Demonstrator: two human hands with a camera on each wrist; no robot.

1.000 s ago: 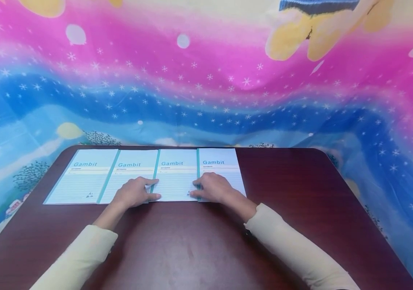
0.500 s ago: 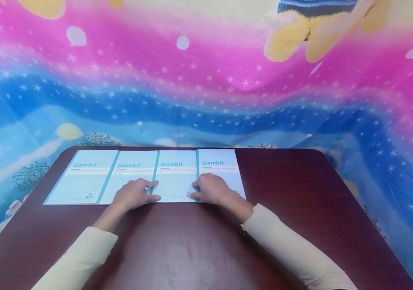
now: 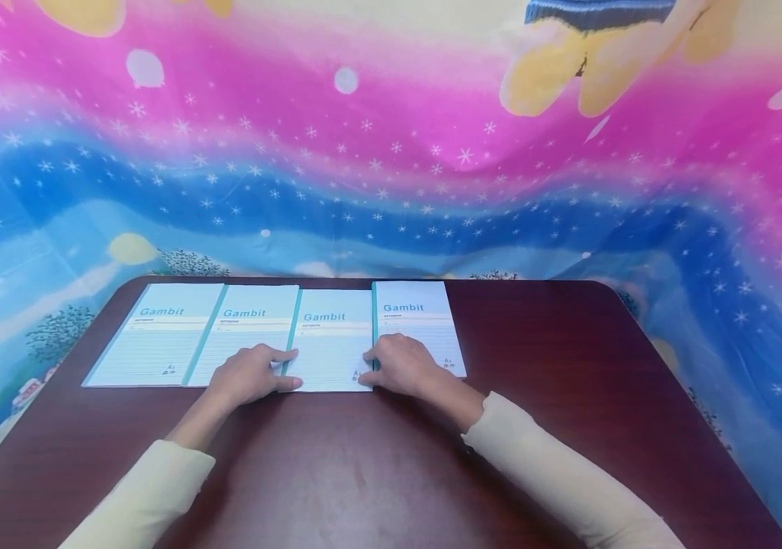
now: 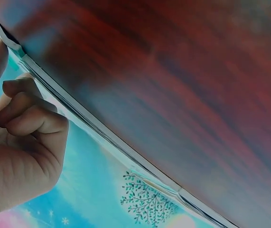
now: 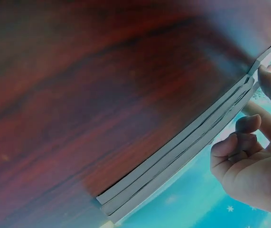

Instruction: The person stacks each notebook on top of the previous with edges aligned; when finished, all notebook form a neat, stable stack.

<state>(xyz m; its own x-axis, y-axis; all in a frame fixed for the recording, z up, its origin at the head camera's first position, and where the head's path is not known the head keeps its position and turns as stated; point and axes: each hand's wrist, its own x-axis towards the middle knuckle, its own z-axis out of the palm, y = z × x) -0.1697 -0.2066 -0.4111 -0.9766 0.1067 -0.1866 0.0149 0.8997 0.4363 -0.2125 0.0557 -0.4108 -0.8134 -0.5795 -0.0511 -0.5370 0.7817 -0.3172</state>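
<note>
Several light-blue "Gambit" notebooks lie side by side across the table. My left hand [image 3: 246, 374] has its thumb and index finger on the left edge of the third notebook from the left [image 3: 331, 358]. On that notebook's right edge are the thumb and index finger of my right hand [image 3: 400, 366], so it is held between both hands. It sits slightly nearer me than its neighbours. My left hand partly covers the second notebook [image 3: 256, 305], and my right hand partly covers the rightmost notebook [image 3: 411, 301]. Both wrist views show the remaining fingers curled in.
The leftmost notebook [image 3: 157, 335] lies flat at the far left of the row. Dark reddish-brown wood makes up the table [image 3: 542, 358], whose far corners are rounded. A colourful printed cloth [image 3: 391, 168] hangs behind and at the sides.
Over the last half second, both hands have drawn the third notebook a little toward me, out of line with the others. The other notebooks have stayed in place.
</note>
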